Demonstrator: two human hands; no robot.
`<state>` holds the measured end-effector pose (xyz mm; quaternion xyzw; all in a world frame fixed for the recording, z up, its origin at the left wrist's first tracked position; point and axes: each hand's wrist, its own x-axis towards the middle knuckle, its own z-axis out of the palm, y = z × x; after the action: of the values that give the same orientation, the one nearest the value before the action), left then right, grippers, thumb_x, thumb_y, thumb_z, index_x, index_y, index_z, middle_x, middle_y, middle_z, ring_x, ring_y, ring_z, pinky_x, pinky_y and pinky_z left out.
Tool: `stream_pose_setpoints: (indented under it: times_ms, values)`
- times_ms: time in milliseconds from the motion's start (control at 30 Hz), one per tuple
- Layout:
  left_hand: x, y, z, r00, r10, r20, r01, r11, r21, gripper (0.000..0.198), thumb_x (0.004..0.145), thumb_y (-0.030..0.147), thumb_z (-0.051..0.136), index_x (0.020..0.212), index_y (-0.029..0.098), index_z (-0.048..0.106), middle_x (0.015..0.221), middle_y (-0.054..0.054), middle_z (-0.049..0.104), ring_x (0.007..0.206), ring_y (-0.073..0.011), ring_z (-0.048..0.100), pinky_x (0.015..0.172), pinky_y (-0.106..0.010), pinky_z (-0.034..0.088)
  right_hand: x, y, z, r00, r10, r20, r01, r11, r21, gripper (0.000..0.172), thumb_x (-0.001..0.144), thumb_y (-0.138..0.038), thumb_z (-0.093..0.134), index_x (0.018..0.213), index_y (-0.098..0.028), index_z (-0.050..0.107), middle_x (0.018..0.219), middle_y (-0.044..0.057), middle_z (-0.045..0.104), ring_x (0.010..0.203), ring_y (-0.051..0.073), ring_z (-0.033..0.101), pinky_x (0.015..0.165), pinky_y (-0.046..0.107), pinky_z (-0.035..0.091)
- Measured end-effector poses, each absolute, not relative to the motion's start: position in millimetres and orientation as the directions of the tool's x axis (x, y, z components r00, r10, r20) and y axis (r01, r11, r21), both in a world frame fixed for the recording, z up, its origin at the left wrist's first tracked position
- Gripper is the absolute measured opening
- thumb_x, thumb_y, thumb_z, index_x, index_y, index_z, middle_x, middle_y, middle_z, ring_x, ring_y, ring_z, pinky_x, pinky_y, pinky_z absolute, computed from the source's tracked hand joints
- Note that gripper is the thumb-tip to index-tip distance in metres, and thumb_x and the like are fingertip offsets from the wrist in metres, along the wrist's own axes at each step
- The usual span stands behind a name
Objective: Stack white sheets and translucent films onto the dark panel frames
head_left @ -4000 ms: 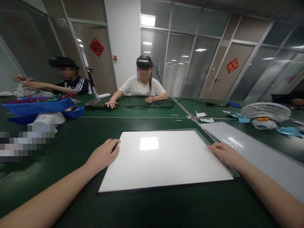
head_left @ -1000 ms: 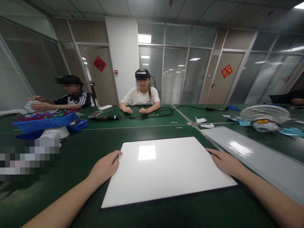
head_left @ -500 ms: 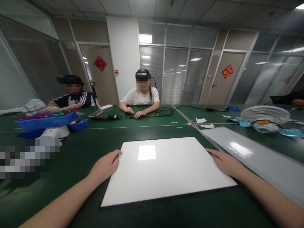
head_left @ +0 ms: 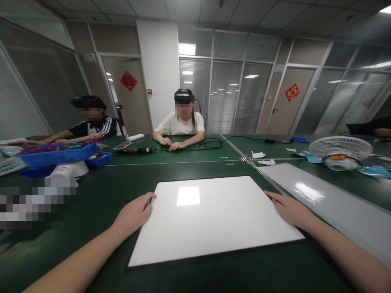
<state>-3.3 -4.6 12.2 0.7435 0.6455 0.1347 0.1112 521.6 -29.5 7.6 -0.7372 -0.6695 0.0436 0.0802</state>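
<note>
A glossy white board (head_left: 214, 224) with a thin black border is in front of me, a ceiling light mirrored in its surface. My left hand (head_left: 136, 211) is closed on its left edge, the thumb along the rim and the other fingers mostly hidden. On the opposite side, my right hand (head_left: 285, 207) grips the right edge, thumb forward and fingers out of sight beneath. Whether the board rests fully on the green table (head_left: 122, 183) or is slightly raised, I cannot tell.
A large clear-covered sheet (head_left: 336, 203) lies at the right, with a fan (head_left: 340, 150) beyond it. Blue trays (head_left: 61, 156) of wires stand at the left. Across the table are a phone (head_left: 122, 145), a black cable (head_left: 210, 143) and two people wearing headsets.
My hands and the board have barely moved. At the far left, a co-worker's arm has reached outward, and a white part there has shifted left and nearer.
</note>
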Motion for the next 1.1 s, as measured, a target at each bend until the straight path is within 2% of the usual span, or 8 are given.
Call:
stream_pose_setpoints:
  times_ms: [433, 633, 733, 867, 967, 1100]
  values:
    - [-3, -5, 10, 0.141, 0.987, 0.072, 0.929, -0.157, 0.335, 0.037, 0.088, 0.024, 0.034, 0.118, 0.02, 0.055, 0.093, -0.005, 0.065, 0.082, -0.0209, 0.061, 0.068, -0.029, 0.039, 523, -28, 5, 0.072, 0.997, 0.04, 0.977, -0.062, -0.205, 0.055, 0.093, -0.039, 0.028, 0.139, -0.022, 0.052, 0.135, 0.003, 0.057, 0.12, 0.027, 0.056, 0.1, 0.039, 0.045]
    - [-2, -6, 14, 0.127, 0.991, 0.043, 0.933, -0.134, 0.335, 0.037, 0.088, 0.024, 0.034, 0.119, 0.02, 0.054, 0.094, -0.006, 0.065, 0.081, -0.0208, 0.061, 0.068, -0.029, 0.039, 521, -29, 9, 0.083, 0.996, 0.012, 0.976, -0.079, -0.203, 0.055, 0.089, -0.031, 0.033, 0.14, -0.021, 0.05, 0.131, 0.005, 0.061, 0.114, 0.027, 0.06, 0.093, 0.037, 0.047]
    - [-1, -6, 15, 0.126, 0.991, 0.044, 0.933, -0.134, 0.333, 0.037, 0.088, 0.023, 0.033, 0.119, 0.02, 0.054, 0.094, -0.006, 0.064, 0.082, -0.0206, 0.061, 0.068, -0.029, 0.039, 517, -30, 14, 0.084, 0.996, -0.015, 0.973, -0.085, -0.215, 0.057, 0.085, -0.028, 0.038, 0.14, -0.019, 0.05, 0.122, 0.008, 0.066, 0.101, 0.026, 0.064, 0.082, 0.034, 0.05]
    - [0, -6, 16, 0.121, 0.992, 0.046, 0.935, -0.129, 0.33, 0.037, 0.088, 0.023, 0.034, 0.119, 0.02, 0.055, 0.095, -0.006, 0.065, 0.083, -0.0206, 0.061, 0.068, -0.029, 0.039, 515, -32, 18, 0.107, 0.994, -0.032, 0.964, -0.112, -0.239, 0.061, 0.081, -0.028, 0.043, 0.141, -0.019, 0.05, 0.093, 0.007, 0.071, 0.079, 0.025, 0.065, 0.066, 0.032, 0.048]
    - [0, -7, 16, 0.114, 0.992, 0.044, 0.937, -0.122, 0.329, 0.038, 0.088, 0.023, 0.034, 0.119, 0.02, 0.055, 0.098, -0.006, 0.065, 0.084, -0.0205, 0.061, 0.068, -0.029, 0.04, 517, -32, 17, 0.09, 0.995, -0.04, 0.962, -0.097, -0.256, 0.063, 0.079, -0.028, 0.043, 0.141, -0.018, 0.049, 0.08, 0.005, 0.067, 0.073, 0.023, 0.062, 0.062, 0.031, 0.044]
    - [2, -8, 18, 0.112, 0.993, 0.044, 0.939, -0.12, 0.323, 0.038, 0.088, 0.022, 0.034, 0.119, 0.02, 0.055, 0.1, -0.007, 0.065, 0.086, -0.0207, 0.061, 0.069, -0.028, 0.04, 518, -31, 15, 0.089, 0.994, -0.055, 0.958, -0.101, -0.267, 0.065, 0.078, -0.028, 0.042, 0.142, -0.017, 0.047, 0.077, 0.005, 0.064, 0.071, 0.022, 0.061, 0.062, 0.03, 0.042]
